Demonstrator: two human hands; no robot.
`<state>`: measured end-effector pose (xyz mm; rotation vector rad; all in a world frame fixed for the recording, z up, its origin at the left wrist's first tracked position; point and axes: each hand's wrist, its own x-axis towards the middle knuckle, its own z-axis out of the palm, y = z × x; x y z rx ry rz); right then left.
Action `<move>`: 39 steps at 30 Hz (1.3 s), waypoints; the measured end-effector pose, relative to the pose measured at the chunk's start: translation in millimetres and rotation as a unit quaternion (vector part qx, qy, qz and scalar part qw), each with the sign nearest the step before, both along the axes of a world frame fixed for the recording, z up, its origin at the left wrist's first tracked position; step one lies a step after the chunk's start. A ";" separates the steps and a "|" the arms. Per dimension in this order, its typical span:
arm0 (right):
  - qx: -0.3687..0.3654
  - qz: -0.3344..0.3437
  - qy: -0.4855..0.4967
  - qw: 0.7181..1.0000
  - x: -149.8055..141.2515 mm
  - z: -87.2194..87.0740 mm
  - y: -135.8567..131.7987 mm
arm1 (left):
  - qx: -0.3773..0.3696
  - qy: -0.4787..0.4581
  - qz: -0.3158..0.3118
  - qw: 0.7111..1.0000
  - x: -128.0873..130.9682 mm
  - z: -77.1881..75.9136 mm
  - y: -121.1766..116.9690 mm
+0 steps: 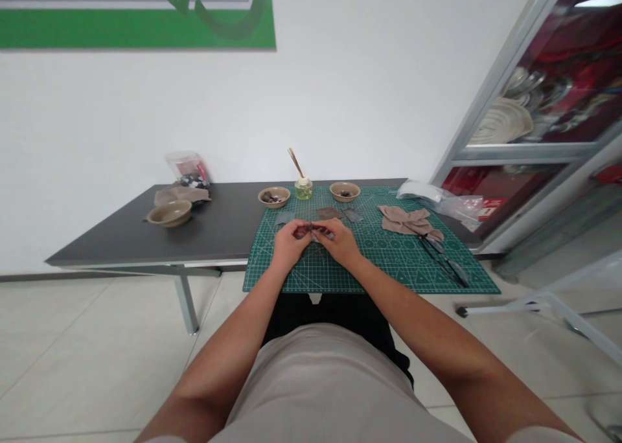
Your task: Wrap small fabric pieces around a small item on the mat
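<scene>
Above the green cutting mat [389, 271], my left hand [290, 241] and my right hand [341, 241] meet with fingers pinched together. Between their fingertips is a small dark piece [311, 227], too small to make out and partly hidden by the fingers. Just beyond the hands, a brown square sheet [329, 213] and a grey sheet [354, 214] lie flat on the mat. Another grey sheet [284, 218] is behind my left hand. Small dark pieces sit in the left tan bowl [274, 204] and the right tan bowl [345, 197].
A glass jar [304, 189] of yellowish liquid with thin sticks stands between these bowls. Rightward lie a crumpled brown cloth [405, 221], slim dark items [444, 261] and plastic bags [437, 198]. Another bowl [170, 215], a cloth and a clear bag [188, 170] occupy the table's left side.
</scene>
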<state>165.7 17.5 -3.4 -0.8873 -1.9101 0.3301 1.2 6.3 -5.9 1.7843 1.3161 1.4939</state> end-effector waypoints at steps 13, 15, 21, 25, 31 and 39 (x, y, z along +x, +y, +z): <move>-0.044 -0.071 0.003 0.997 -2.4 -1.5 -3.8 | -0.032 0.025 -0.029 0.999 1.1 -1.8 0.1; -0.058 -0.077 0.032 0.995 -1.3 -1.4 -2.9 | -0.024 0.051 -0.010 0.998 2.0 0.6 -0.6; -0.110 -0.084 0.074 0.988 8.9 3.1 2.9 | 0.024 0.272 0.011 0.962 11.4 6.1 -1.3; -0.119 -0.071 -0.011 0.990 17.5 4.3 10.5 | 0.002 0.364 0.021 0.931 17.8 8.1 -3.7; -0.079 -0.040 -0.120 0.989 20.7 -0.4 11.0 | -0.002 0.399 0.050 0.916 19.5 10.1 -6.9; -0.056 -0.082 -0.178 0.979 24.8 0.4 11.6 | -0.001 0.369 0.036 0.929 19.3 7.3 -3.6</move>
